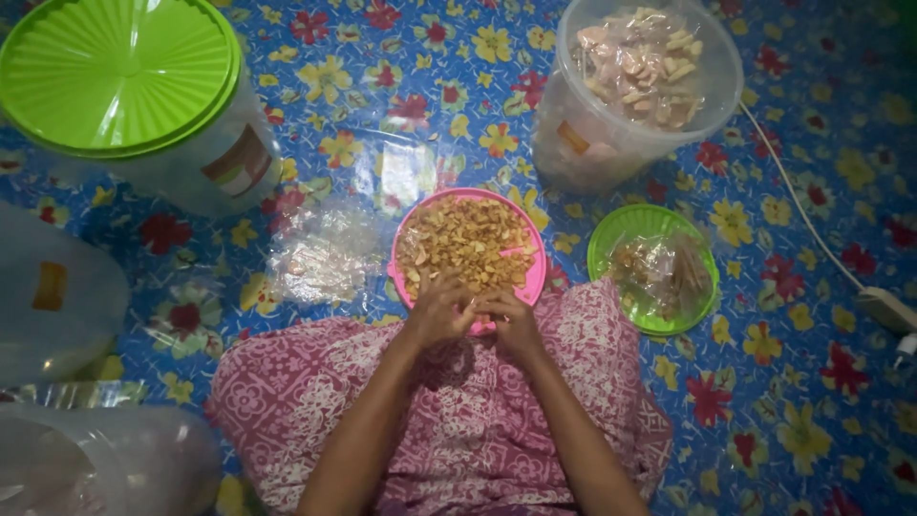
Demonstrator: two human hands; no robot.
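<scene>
Two hands meet at the near rim of one pink bowl (531, 277) heaped with small golden-brown fried pieces (465, 247); the left hand (441, 311) is curled with its fingers bent inward, the right hand (513, 320) likewise curled, and the two touch each other fingertip to fingertip over the bowl's edge; whether they pinch a piece or a wrapper between them cannot be told, since the fingers hide it; the bowl sits on the floor just beyond the lap, which is covered in pink patterned cloth (458, 420); there are two large clear tubs, one at the far left shut with a green ribbed lid (115, 72), one at the far right (611, 134) open and part-filled with small bagged snacks (635, 62); one green lid (607, 250) lies upturned just right of the bowl, holding a few filled clear packets (659, 272); one loose heap of empty clear plastic bags (320, 253) lies just left of the bowl; more clear plastic containers (57, 296) crowd the left edge; a white cable (793, 196) runs down the right side to a plug block (884, 308); the open room lies to the right and far middle, the left being hemmed in; the surface is a blue floor covering (812, 382) printed with red and yellow flowers, glossy and dimly lit.
</scene>
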